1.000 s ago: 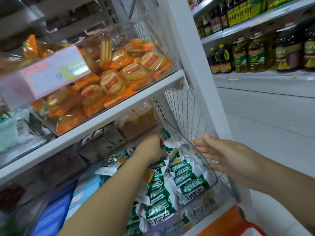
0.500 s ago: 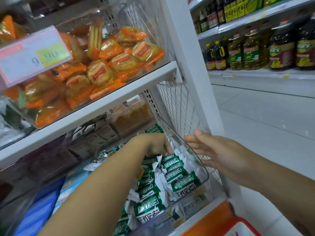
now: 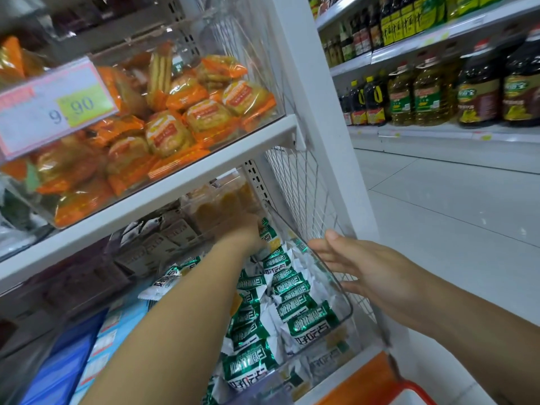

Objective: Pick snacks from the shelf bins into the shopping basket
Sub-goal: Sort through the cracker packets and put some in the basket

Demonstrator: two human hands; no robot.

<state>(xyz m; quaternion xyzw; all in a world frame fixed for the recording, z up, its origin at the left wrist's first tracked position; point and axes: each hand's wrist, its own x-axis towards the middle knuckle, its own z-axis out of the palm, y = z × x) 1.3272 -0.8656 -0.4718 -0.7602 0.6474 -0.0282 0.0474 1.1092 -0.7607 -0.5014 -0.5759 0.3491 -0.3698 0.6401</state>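
A clear plastic bin [image 3: 340, 287] on the lower shelf holds several green-and-white snack packets [image 3: 295, 314]. My left hand [image 3: 248, 232] reaches deep into the back of this bin, fingers curled among the packets; whether it grips one is hidden. My right hand [image 3: 368, 267] is flat with straight fingers against the bin's right wall, beside the wire mesh side panel. The orange shopping basket [image 3: 377, 384] shows at the bottom right, below the shelf edge.
A bin of orange biscuit packs [image 3: 187, 112] with a price tag [image 3: 52, 109] sits on the shelf above. Blue packs [image 3: 67, 361] lie lower left. A white upright post [image 3: 324, 118] stands right of the bins. Oil bottles [image 3: 423, 95] line the far shelf across the aisle.
My left hand has pushed further back into the bin of green packets. My right hand has stayed against the bin's right wall. The view has shifted slightly.
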